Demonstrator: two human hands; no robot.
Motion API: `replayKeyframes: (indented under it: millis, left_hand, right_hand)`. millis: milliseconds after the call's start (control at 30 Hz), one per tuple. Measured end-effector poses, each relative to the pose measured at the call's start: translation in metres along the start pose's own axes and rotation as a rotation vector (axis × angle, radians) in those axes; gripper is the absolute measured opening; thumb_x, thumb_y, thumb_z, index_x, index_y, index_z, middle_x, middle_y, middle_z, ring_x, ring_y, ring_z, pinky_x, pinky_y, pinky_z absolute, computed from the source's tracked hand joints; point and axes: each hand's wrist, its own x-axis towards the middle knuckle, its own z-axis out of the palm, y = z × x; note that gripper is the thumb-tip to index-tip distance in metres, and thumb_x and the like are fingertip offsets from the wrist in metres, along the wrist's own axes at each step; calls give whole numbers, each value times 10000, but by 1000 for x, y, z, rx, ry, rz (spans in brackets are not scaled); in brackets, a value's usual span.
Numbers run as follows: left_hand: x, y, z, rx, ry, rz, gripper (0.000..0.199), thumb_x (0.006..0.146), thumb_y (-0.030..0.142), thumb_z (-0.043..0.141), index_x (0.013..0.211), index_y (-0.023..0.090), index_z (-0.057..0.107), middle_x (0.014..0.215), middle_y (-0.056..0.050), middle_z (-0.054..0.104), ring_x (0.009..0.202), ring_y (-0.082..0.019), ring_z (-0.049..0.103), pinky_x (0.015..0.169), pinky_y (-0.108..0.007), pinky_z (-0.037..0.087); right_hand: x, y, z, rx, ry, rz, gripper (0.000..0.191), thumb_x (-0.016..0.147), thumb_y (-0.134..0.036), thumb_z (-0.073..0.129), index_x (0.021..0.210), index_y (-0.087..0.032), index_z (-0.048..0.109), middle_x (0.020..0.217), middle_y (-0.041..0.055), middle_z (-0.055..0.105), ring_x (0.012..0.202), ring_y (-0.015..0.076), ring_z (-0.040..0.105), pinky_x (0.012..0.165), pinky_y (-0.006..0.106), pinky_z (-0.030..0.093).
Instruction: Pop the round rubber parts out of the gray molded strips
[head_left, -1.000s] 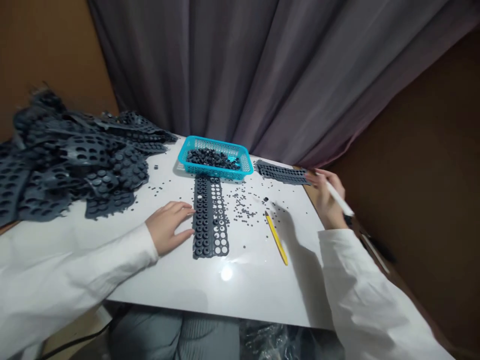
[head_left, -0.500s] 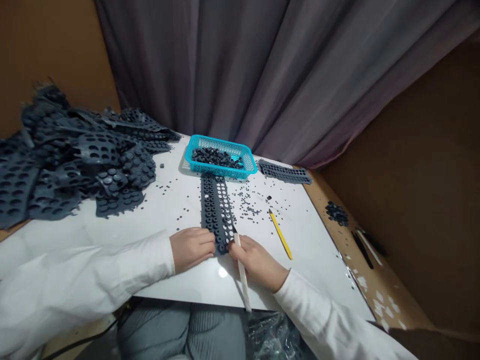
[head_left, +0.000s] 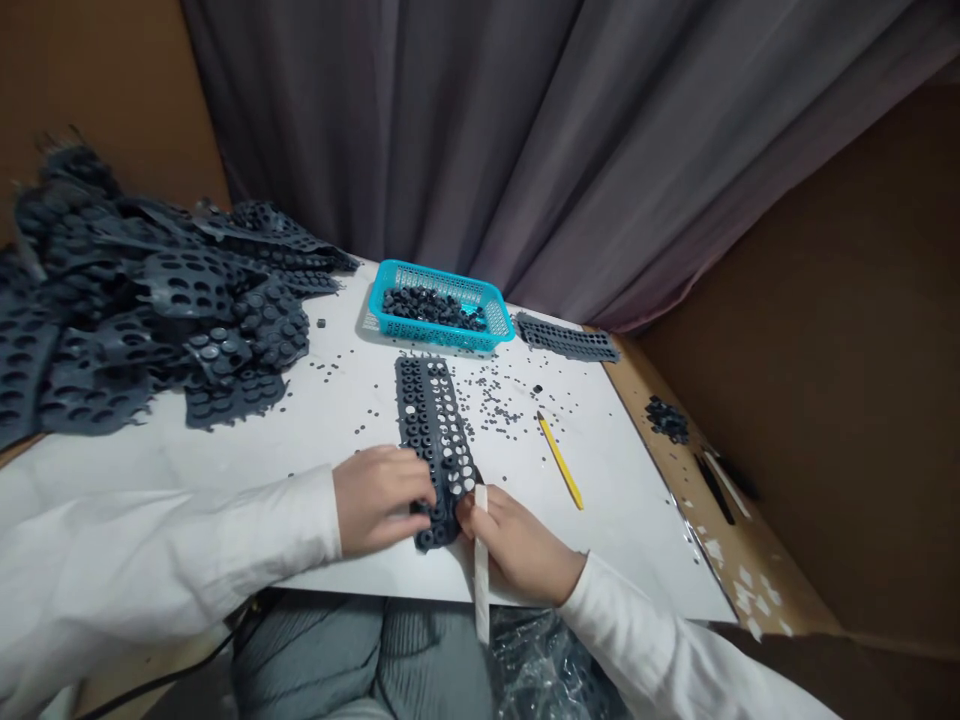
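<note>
A dark grey rubber sheet [head_left: 425, 430] with rows of ring-shaped parts and punched holes lies lengthwise before me on the white board. My left hand [head_left: 382, 500] is at its lower left edge, thumb and fingers apart, fingertips over the rubber. Closed at the lower right edge is my right hand [head_left: 521, 540], holding a slim white-handled tool [head_left: 481, 575] with a dark tip. The handle points down toward my lap; its tip is partly hidden beside the sheet. Small dark round bits [head_left: 499, 410] are scattered right of the sheet.
A blue basket [head_left: 450, 335] of small black parts stands behind the sheet. Rubber sheets are heaped [head_left: 150, 310] at left. Another strip [head_left: 568, 340] lies back right, near a yellow pen-like tool [head_left: 560, 462]. Dark pieces [head_left: 666, 418] and a black tool [head_left: 716, 488] rest on the right ledge.
The rubber sheet has slid toward me, away from the basket. My left hand's fingers have spread apart. The white-handled tool has swung to a more upright line in my right hand.
</note>
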Motion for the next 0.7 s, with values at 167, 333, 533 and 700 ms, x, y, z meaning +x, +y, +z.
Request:
replayKeyframes:
  millis: [167,333,533,700]
  left_hand:
    - [63,-61,-36,262,0,-260,195,795,289,537,926,176,627,882,-60,612,838,-209,544,766,-329,417]
    - [124,-120,-35,410,-185,-324,298,707,242,631,980,128,663,915,-87,608,890,-236,574,801,-316,440]
    - [121,-138,-22,317,-168,-220,204,758,244,582,909,161,691,862,-47,615,776,-155,579,728,-241,448]
    - [107,-146,-21,122,23,-226,227,759,271,582,908,135,686,783,-39,628,633,-116,530,642,-233,435]
  right_hand:
    - [16,22,-26,364,260,274,286,925,-418,338,894,-203,524,724,37,606,647,160,547,617,294,442]
    - [79,87,-32,551,730,667,473,907,-491,280,888,-170,628,573,-3,545,515,135,508,537,256,411]
    - [129,133,6,627,911,779,394,840,-420,381,632,-171,604,467,-8,535,485,145,517,530,251,402]
    - [125,133,21,734,929,721,349,855,-412,397,676,-181,589,489,-29,521,461,126,489,519,243,399]
